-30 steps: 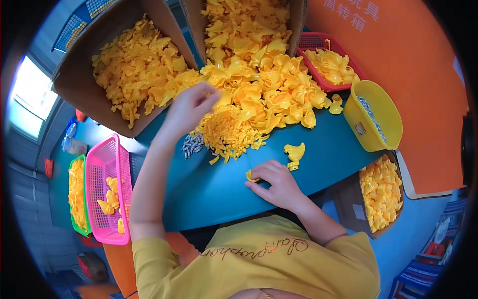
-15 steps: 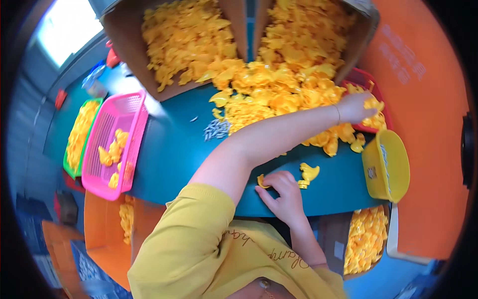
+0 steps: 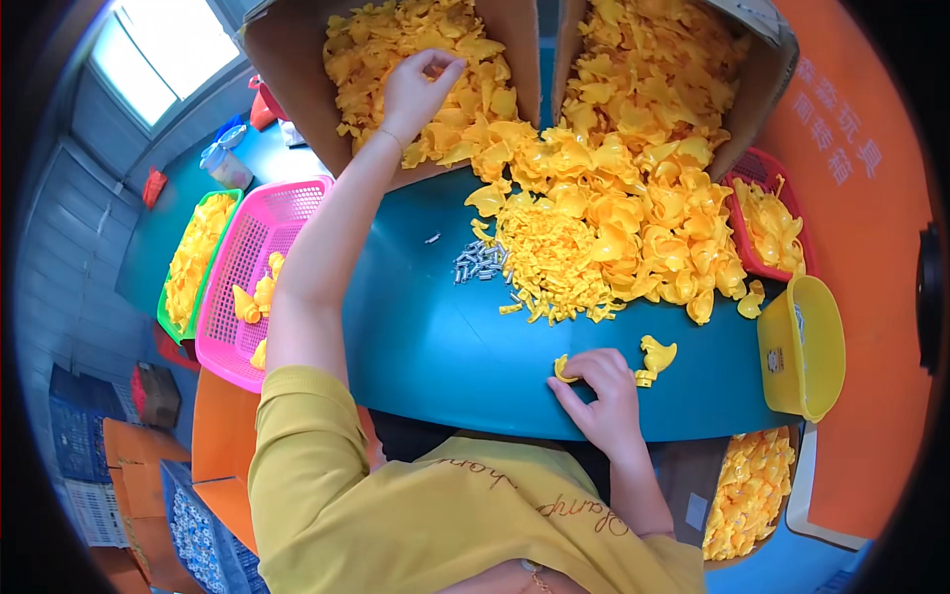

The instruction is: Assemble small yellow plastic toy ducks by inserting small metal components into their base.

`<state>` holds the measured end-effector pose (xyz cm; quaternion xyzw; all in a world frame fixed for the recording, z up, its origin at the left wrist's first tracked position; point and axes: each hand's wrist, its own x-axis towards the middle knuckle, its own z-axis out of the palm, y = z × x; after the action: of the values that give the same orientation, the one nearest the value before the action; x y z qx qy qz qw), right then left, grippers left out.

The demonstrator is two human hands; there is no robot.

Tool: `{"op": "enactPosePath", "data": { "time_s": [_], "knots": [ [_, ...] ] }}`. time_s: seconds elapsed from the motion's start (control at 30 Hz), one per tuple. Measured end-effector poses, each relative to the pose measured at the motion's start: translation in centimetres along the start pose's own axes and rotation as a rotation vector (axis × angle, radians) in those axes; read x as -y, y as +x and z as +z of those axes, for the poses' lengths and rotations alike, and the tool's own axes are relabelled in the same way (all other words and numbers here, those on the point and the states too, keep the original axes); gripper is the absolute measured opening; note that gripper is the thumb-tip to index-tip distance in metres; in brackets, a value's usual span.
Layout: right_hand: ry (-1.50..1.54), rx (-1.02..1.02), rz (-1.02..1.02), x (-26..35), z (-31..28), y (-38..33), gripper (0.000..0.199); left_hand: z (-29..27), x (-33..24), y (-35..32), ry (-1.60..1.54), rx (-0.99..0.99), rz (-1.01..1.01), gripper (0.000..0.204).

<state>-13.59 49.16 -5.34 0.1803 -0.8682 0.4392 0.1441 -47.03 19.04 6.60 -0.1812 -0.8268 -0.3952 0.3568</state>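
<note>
My left hand (image 3: pixel 421 91) is stretched out over the left cardboard box, above the yellow plastic pieces (image 3: pixel 465 114) heaped in it. Its fingers are curved and apart, and nothing shows between them. At the near table edge, my right hand (image 3: pixel 602 401) pinches a curved yellow plastic shell (image 3: pixel 565 368) between thumb and fingers. Just right of that hand, a yellow bird-shaped piece (image 3: pixel 657 354) stands on the table by a small yellow round part (image 3: pixel 644 378). Beyond lie a pile of small yellow parts (image 3: pixel 554 262) and several grey metal pins (image 3: pixel 479 263).
Two cardboard boxes (image 3: pixel 524 59) spill larger yellow shells (image 3: pixel 673 223) onto the green table (image 3: pixel 416 327). At left stand a pink basket (image 3: pixel 223 337) and a green basket (image 3: pixel 166 317). A red basket (image 3: pixel 740 233) and a yellow tub (image 3: pixel 782 381) are on the right.
My left hand has swung from the red basket on the right across to the left box. My right hand stays by the table edge with the shell. The view has shifted slightly.
</note>
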Motion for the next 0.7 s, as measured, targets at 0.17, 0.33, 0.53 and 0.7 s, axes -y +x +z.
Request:
{"op": "enactPosePath", "data": {
  "time_s": [0.17, 0.33, 0.53, 0.7],
  "knots": [
    [-0.005, 0.010, 0.020, -0.7, 0.2, -0.3, 0.019, -2.0, 0.5, -3.8, -0.049, 0.889, -0.117, 0.019],
    [0.023, 0.007, 0.023, -0.2, 0.3, 0.0, 0.018, -2.3, -0.3, -10.7, 0.090, 1.180, 0.075, 0.019],
    [0.009, 0.001, 0.012, -0.7, 0.1, -0.2, 0.017, -2.2, -3.0, -10.2, 0.229, 1.173, 0.014, 0.016],
    [0.014, -0.013, 0.016, -0.7, 0.2, -0.5, 0.019, -1.1, -11.3, -6.0, -0.098, 1.053, 0.184, 0.019]
  ]
}}
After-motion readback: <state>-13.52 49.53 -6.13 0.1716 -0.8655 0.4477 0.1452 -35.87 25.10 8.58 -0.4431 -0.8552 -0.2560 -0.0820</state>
